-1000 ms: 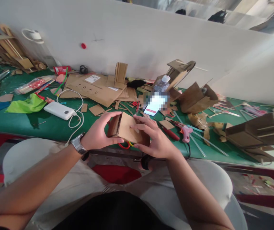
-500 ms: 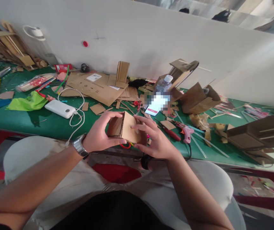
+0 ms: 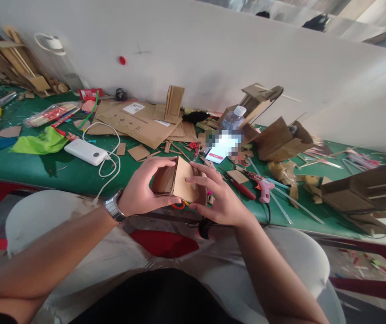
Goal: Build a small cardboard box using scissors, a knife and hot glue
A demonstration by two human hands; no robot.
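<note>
A small brown cardboard box [image 3: 185, 182] is held between both hands above the table's front edge. My left hand [image 3: 145, 186] grips its left side, thumb along the lower edge and fingers over the top. Around its right side, my right hand [image 3: 218, 193] is closed with fingertips pressed on the pale face. The far side and underside of the box are hidden. Partly covered below it are orange-handled scissors [image 3: 178, 205]. To the right of my right hand lie a dark red-handled tool [image 3: 246, 191] and a pink glue gun [image 3: 264, 190].
The green table [image 3: 38, 173] carries a white power bank [image 3: 85, 152] with a cable, flat cardboard [image 3: 139, 121], and a lit phone [image 3: 220, 148]. Behind the phone stands a bottle [image 3: 235, 118]. Cardboard constructions [image 3: 365, 186] and glue sticks [image 3: 282, 205] are at right.
The box has turned slightly and shifted a little to the right within my hands. Both hands keep their hold. The camera view has shifted slightly.
</note>
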